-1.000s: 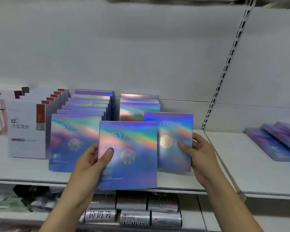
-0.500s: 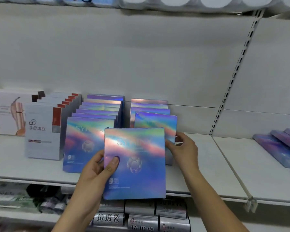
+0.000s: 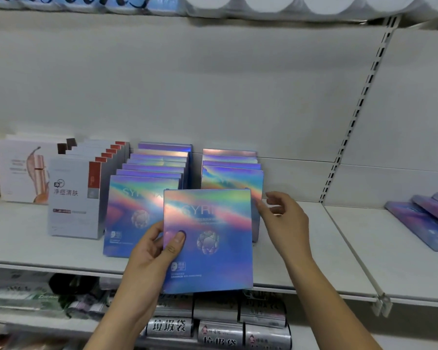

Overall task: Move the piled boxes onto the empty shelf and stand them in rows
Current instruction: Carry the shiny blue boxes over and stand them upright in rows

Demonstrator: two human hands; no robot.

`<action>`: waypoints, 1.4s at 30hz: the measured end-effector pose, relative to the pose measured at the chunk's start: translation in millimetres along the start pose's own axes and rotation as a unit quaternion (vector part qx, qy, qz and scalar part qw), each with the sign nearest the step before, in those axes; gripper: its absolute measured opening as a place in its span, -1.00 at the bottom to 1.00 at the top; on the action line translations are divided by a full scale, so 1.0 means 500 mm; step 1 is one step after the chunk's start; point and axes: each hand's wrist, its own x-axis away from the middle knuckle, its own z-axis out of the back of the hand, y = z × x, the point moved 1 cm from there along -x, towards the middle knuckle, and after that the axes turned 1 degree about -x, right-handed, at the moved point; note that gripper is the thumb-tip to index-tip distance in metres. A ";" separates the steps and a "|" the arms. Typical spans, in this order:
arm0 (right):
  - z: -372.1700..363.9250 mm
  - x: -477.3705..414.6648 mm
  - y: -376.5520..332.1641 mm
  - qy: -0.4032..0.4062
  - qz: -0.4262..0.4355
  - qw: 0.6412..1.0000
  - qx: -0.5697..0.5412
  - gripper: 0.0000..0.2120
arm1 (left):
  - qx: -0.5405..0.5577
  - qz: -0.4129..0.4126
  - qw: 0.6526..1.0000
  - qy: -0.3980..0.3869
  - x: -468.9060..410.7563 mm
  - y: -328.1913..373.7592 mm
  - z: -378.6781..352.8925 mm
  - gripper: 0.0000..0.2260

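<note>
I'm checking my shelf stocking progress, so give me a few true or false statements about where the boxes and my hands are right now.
1. The left hand holds a holographic box in front of the shelf. True.
2. The right hand grips a second box. False: it is open and empty, beside the right row.
3. The right row has fewer standing boxes than the left row. True.
4. The piled boxes on the far right stand upright. False: they lie flat, overlapping.
5. The white boxes stand right of the holographic rows. False: they stand left.
</note>
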 end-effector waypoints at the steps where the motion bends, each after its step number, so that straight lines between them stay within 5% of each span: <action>1: 0.016 0.020 -0.012 -0.023 -0.015 0.997 -0.067 -0.75 | 0.000 0.003 1.000 -0.001 0.000 0.000 -0.005 -0.70; 4: 0.046 0.090 -0.040 -0.202 -0.093 0.942 -0.251 -0.74 | -0.007 0.012 1.000 -0.002 -0.007 -0.008 -0.020 -0.71; 7: 0.059 0.122 -0.021 -0.268 -0.075 0.924 -0.262 -0.80 | -0.022 0.014 1.000 -0.012 -0.013 -0.013 -0.040 -0.51; 15: 0.058 0.070 0.020 -0.188 -0.078 0.939 -0.276 -0.72 | -0.007 -0.030 0.998 0.060 -0.028 -0.005 -0.047 -0.63; 20: 0.032 0.029 0.023 -0.155 -0.082 0.953 -0.248 -0.71 | -0.017 -0.019 0.999 0.038 -0.013 -0.005 -0.045 -0.66; 27: 0.000 0.000 0.024 -0.073 0.023 0.997 0.010 -0.76 | -0.031 0.003 0.999 0.025 0.005 -0.012 -0.044 -0.66; 31: -0.005 -0.007 0.025 -0.052 0.051 0.995 0.061 -0.70 | -0.039 0.004 0.999 0.023 0.011 -0.013 -0.040 -0.67; 42: 0.048 0.044 0.007 -0.055 -0.008 0.997 -0.058 -0.61 | -0.056 -0.017 0.997 -0.047 0.009 -0.007 -0.064 -0.57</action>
